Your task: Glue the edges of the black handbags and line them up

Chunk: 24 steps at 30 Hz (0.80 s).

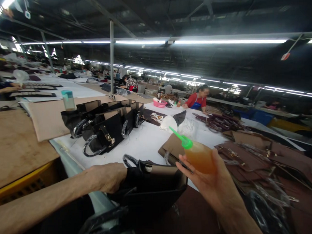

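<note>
In my right hand [212, 183] lies a squeeze bottle [199, 158] of amber liquid, with a green cap and a long green nozzle pointing up and left. My thumb is on the bottle's far side and the fingers stretch out beneath it. A black handbag [153, 192] with a beige lining stands open at the top in front of me. Its left end is gripped by my left hand [109, 176], whose fingertips are hidden by the bag. One plastic-wrapped handle [130, 160] rises beside that hand. The nozzle is above and beyond the bag, apart from it.
Several black handbags [106, 129] with wrapped handles stand on the white-covered table [139, 143] at left. Brown bag pieces [246, 157] pile up at right. A co-worker in red [197, 99] leans over the far side near a pink basin [159, 103]. A yellow crate [31, 181] stands left.
</note>
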Available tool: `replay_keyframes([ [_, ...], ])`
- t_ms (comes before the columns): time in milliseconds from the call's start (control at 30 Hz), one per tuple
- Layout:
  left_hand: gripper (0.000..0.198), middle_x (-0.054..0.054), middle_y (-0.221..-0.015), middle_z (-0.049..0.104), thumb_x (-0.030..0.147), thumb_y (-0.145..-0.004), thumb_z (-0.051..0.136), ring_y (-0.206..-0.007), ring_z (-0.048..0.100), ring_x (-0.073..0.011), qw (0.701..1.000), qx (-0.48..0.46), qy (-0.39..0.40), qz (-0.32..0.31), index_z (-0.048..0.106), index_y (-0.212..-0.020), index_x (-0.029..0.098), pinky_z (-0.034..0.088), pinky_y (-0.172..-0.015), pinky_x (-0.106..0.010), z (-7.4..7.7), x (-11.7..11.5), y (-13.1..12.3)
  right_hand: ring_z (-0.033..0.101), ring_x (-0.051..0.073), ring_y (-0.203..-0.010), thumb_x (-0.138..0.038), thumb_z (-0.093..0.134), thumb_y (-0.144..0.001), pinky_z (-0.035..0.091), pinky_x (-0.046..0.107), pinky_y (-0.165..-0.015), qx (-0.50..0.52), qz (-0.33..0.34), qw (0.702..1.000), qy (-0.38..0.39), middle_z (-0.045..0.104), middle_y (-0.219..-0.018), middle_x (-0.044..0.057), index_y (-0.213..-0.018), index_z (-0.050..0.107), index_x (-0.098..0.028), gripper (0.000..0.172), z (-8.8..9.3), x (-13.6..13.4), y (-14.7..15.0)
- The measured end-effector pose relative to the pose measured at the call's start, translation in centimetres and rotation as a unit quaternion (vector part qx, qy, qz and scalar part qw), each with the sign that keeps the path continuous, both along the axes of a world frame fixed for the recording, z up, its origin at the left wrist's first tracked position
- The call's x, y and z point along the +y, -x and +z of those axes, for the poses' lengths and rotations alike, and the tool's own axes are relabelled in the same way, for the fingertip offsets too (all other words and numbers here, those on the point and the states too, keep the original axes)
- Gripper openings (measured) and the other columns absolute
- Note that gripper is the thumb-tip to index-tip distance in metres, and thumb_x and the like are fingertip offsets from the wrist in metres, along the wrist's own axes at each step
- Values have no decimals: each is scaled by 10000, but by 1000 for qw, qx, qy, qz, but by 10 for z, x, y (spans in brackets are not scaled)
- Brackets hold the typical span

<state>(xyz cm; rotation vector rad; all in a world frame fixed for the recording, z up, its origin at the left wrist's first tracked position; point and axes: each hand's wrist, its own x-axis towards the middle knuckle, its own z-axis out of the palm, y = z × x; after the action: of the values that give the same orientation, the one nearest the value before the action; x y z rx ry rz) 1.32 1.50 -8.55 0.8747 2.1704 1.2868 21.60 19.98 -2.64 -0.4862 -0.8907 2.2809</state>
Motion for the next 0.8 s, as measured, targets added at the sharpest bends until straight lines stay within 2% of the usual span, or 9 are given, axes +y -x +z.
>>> replay_keyframes([
  [100,314,-3,-352,370,196,-487,672,-584,573,-280,995,80,50,-30,400,-331,219,445,-659,-395,8,-4,8,537,384,-1038,-480,627,-769,448,564,-859,-3,-7,1000,-13,659,-1030,135,-1025,648,-136,429,1,-2,2],
  [200,304,0,-354,364,108,-426,626,-542,553,-266,972,194,120,-58,366,-299,200,434,-691,-430,22,-1,12,528,385,-1052,-476,647,-749,450,559,-860,-15,-21,1000,-11,650,-1056,132,-1043,641,-149,440,2,-3,3],
  [333,130,-43,-493,511,88,-502,566,-586,558,-263,958,244,144,-34,510,-449,192,415,-706,-439,47,1,-3,508,388,-1079,-484,646,-745,432,573,-872,-7,-18,1000,2,633,-1085,156,-1074,627,-143,474,2,-3,5],
  [433,92,-102,-738,593,122,-632,519,-713,560,-273,923,354,149,17,580,-667,181,391,-710,-399,67,0,-39,504,384,-1086,-483,638,-754,423,567,-885,5,-12,1000,-2,632,-1083,161,-1066,631,-136,466,0,-3,7],
  [500,116,-87,-773,591,191,-750,460,-754,545,-248,930,349,111,7,575,-742,198,380,-683,-345,73,2,-64,516,376,-1073,-480,637,-756,432,547,-885,1,-19,1000,-7,646,-1053,156,-1043,642,-132,451,0,-3,8],
  [567,139,-48,-744,585,271,-796,444,-735,534,-217,959,267,72,-56,563,-746,219,370,-650,-310,70,11,-79,529,369,-1058,-485,630,-759,441,536,-879,-4,-23,1000,-12,659,-1017,149,-1021,650,-132,440,0,-4,9],
  [633,97,-19,-736,574,307,-747,510,-716,525,-199,975,178,78,-104,548,-739,218,360,-611,-288,58,22,-76,534,369,-1051,-493,624,-761,443,543,-871,-5,-22,1000,-13,667,-997,140,-1006,657,-139,432,1,-5,8],
  [700,151,-5,-734,552,305,-668,578,-700,510,-188,984,136,93,-71,526,-766,202,344,-572,-272,42,33,-59,535,381,-1044,-504,627,-755,442,566,-859,-5,-15,1000,-4,673,-981,138,-986,666,-144,429,2,-7,5],
  [800,393,0,-723,527,348,-540,697,-715,510,-208,990,109,84,5,493,-835,186,347,-563,-270,22,43,-23,536,398,-1036,-499,640,-749,430,590,-860,-8,10,1000,16,678,-961,146,-972,674,-133,431,3,-13,0],
])
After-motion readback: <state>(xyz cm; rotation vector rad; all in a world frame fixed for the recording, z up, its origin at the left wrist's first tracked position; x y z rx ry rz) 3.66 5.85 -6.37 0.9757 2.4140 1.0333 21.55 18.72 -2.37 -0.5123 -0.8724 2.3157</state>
